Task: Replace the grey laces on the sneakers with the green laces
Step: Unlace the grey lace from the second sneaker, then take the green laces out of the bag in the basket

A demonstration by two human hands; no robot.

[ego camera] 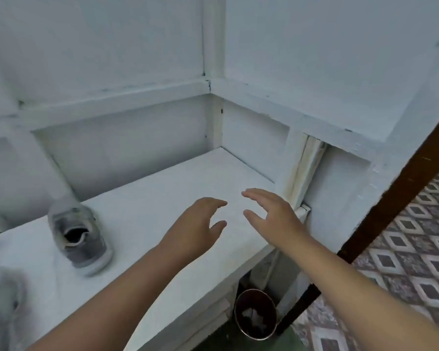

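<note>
A grey sneaker point(80, 236) stands on the white table point(142, 198) at the left, its toe pointing away from me; its laces are too blurred to make out. A second grey sneaker point(0, 307) is cut off by the lower left edge and is blurred. My left hand point(195, 224) and my right hand point(269, 214) hover side by side over the bare right part of the table, fingers spread, holding nothing. Both hands are well to the right of the sneakers. No green laces are in view.
White panelled walls close the table in at the back and right. A round bin point(256, 314) with crumpled paper stands on the floor under the table's right end. A dark wooden post point(390, 198) and patterned floor tiles point(403, 262) lie to the right.
</note>
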